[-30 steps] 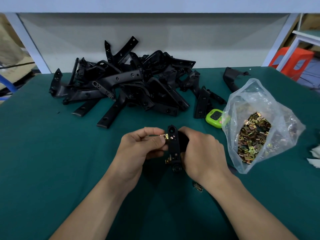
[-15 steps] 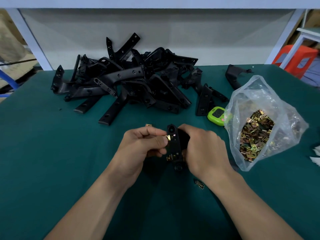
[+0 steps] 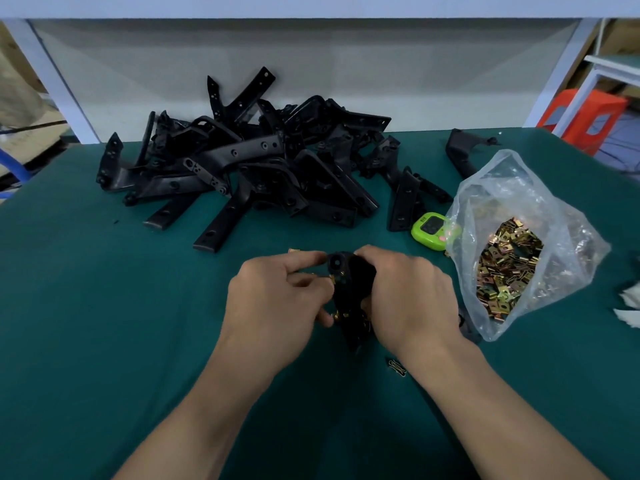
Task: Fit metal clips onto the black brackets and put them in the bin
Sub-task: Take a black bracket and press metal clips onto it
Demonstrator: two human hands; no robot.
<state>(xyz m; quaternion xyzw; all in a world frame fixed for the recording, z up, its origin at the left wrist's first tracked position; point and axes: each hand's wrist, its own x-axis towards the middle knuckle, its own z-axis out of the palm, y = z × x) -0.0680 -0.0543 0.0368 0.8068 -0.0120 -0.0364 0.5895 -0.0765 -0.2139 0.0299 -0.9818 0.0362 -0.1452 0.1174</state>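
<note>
A black bracket [image 3: 348, 296] stands upright between my hands over the green table. My right hand [image 3: 407, 296] grips it from the right side. My left hand [image 3: 277, 299] pinches a brass metal clip [image 3: 331, 279] against the bracket's left edge. Another brass clip [image 3: 337, 317] shows lower on the same edge. A clear plastic bag [image 3: 519, 244] of brass clips lies open to the right. A pile of black brackets [image 3: 249, 164] fills the back of the table. No bin is in view.
A green timer [image 3: 431, 230] lies between the pile and the bag. One loose clip [image 3: 294, 251] sits just beyond my left hand, a dark clip [image 3: 396, 367] near my right wrist. A single bracket [image 3: 462, 154] lies at back right. White scraps [image 3: 628, 306] are at the right edge.
My left fingers have pressed the clip closer onto the bracket's left edge. My right hand's fingers have curled further over the bracket's top. The bracket stays in the same spot.
</note>
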